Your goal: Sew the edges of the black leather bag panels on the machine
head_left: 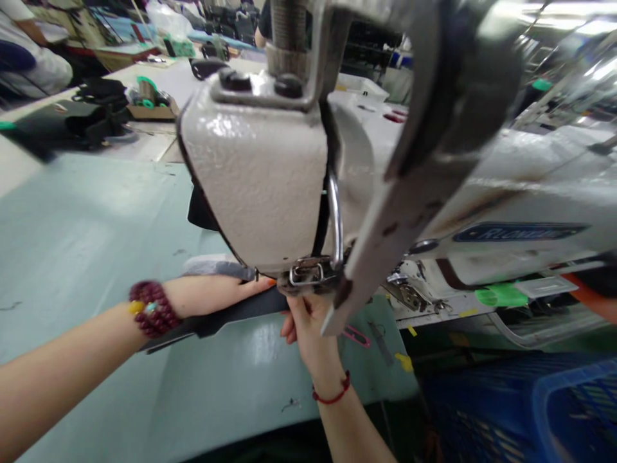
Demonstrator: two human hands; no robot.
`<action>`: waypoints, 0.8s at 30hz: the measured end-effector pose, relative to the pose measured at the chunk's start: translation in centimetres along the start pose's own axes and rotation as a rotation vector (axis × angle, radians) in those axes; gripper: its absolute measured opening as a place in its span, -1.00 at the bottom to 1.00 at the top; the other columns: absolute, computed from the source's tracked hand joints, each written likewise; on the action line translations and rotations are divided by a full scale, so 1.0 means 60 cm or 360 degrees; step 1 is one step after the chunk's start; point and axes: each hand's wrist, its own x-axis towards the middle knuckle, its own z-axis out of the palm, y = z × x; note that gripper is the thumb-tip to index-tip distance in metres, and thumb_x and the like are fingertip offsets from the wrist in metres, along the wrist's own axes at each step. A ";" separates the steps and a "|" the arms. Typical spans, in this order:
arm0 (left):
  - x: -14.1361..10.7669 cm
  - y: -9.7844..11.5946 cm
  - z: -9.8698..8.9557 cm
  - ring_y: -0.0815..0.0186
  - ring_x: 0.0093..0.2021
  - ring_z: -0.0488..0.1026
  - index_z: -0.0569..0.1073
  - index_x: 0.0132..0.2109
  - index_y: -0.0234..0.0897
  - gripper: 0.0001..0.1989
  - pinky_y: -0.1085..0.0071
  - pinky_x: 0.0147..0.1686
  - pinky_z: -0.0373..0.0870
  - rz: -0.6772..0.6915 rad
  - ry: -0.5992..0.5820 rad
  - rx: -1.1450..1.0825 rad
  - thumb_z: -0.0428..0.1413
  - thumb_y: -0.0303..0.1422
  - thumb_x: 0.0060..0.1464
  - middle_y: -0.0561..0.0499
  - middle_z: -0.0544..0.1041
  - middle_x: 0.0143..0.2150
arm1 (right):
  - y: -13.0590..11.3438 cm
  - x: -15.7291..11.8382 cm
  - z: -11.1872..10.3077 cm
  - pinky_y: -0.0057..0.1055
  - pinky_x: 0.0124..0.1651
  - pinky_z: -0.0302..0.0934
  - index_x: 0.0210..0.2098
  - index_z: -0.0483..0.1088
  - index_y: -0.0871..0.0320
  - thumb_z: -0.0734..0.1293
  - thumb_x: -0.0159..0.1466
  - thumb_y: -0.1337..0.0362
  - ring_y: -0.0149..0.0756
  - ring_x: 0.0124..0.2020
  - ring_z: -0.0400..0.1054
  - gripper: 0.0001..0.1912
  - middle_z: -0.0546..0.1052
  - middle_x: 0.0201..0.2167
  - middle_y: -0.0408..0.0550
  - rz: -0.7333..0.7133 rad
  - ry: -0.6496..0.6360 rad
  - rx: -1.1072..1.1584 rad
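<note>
A white sewing machine head (255,173) fills the centre and hides its needle area partly. Under it lies a dark fabric piece (245,307) on the pale green table (87,257). My left hand (216,292), with a beaded bracelet at the wrist, lies flat on the fabric, fingers stretched toward the presser area. Beside the machine's lower end, my right hand (308,321), with a red string bracelet, has its fingers bent at the fabric's right end. The machine partly covers those fingertips.
Pink-handled snips (357,336) and a metal ruler-like strip (380,344) lie right of my right hand. A blue plastic basket (544,399) stands at the lower right. Dark bags (72,125) and a small cardboard box (152,110) sit behind left. A person (29,54) is at the far left.
</note>
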 end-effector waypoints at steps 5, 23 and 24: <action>-0.121 0.027 0.046 0.10 -0.25 0.60 0.59 -0.02 -0.23 -0.60 0.27 -0.23 0.55 0.0009 0.0181 0.0112 0.04 -0.05 0.27 -0.11 0.65 -0.24 | -0.002 -0.003 0.001 -0.57 -0.61 0.04 -0.69 0.27 0.19 0.19 0.39 -0.15 -0.50 -0.75 0.18 -0.31 0.33 -0.78 -0.10 -0.0065 0.0085 -0.0158; -0.066 0.066 0.153 0.20 -0.38 0.34 0.46 -0.58 -0.23 -0.43 0.34 -0.31 0.30 -0.1308 0.0228 -0.1354 0.16 0.22 -0.09 0.01 0.45 -0.52 | 0.001 -0.007 -0.010 -0.56 -0.50 0.07 -0.64 0.25 0.19 0.17 0.46 0.03 -0.48 -0.69 0.23 -0.41 0.30 -0.76 -0.15 -0.0309 0.0129 -0.0366; -0.066 0.068 0.145 0.17 -0.36 0.36 0.48 -0.57 -0.22 -0.42 0.33 -0.31 0.29 -0.1344 0.0176 -0.1264 0.14 0.24 -0.10 -0.01 0.47 -0.50 | 0.003 -0.011 -0.010 -0.56 -0.50 0.08 -0.62 0.25 0.19 0.16 0.46 0.01 -0.48 -0.68 0.25 -0.41 0.32 -0.74 -0.15 -0.0300 0.0128 -0.0307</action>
